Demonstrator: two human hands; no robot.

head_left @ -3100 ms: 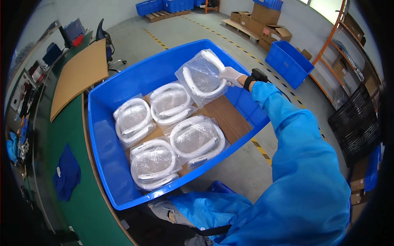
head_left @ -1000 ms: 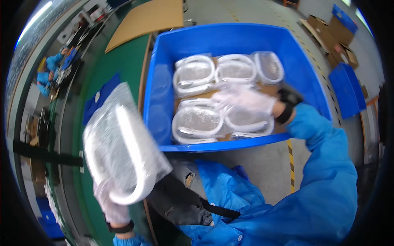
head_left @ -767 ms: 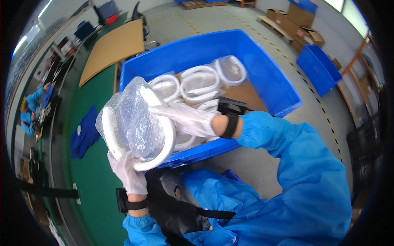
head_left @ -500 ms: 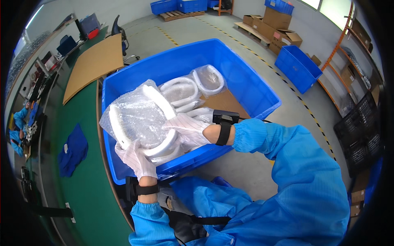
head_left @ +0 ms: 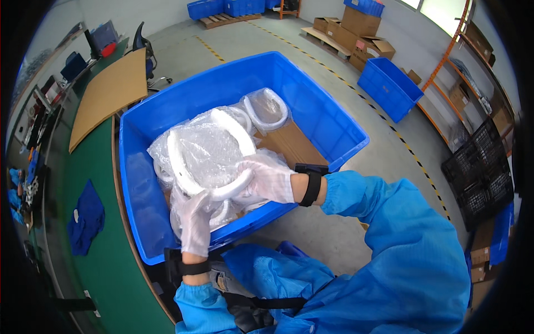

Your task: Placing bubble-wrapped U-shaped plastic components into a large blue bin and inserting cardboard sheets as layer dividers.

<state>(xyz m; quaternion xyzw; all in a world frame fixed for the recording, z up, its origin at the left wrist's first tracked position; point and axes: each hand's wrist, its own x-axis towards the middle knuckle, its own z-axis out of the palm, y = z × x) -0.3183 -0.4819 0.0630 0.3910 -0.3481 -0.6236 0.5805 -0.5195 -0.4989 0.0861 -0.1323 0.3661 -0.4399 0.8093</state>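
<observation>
A white U-shaped part (head_left: 178,157) in clear bubble wrap (head_left: 208,150) lies over other wrapped parts inside the large blue bin (head_left: 345,131). Its rounded end points toward me. My gloved left hand (head_left: 194,220) is closed at the near left of the curve, thumb on top. On the near right side, my gloved right hand (head_left: 267,179) grips the same part, its fingertips hidden by the part and wrap. Further back in the bin rests another white looped part (head_left: 266,109) in clear wrap. More wrapped white pieces show beneath the one I hold.
Brown cardboard (head_left: 295,145) lines the bin's bottom. To the left stands a green-topped bench (head_left: 111,278) with a blue cloth (head_left: 87,217) and a cardboard sheet (head_left: 111,92). A smaller blue bin (head_left: 389,92), cartons (head_left: 359,25) and black crates (head_left: 478,172) stand to the right.
The held U-shaped part has shifted right within the bin, both hands moving with it. Its wrap no longer sticks out as far on the left. The whole view has shifted slightly.
</observation>
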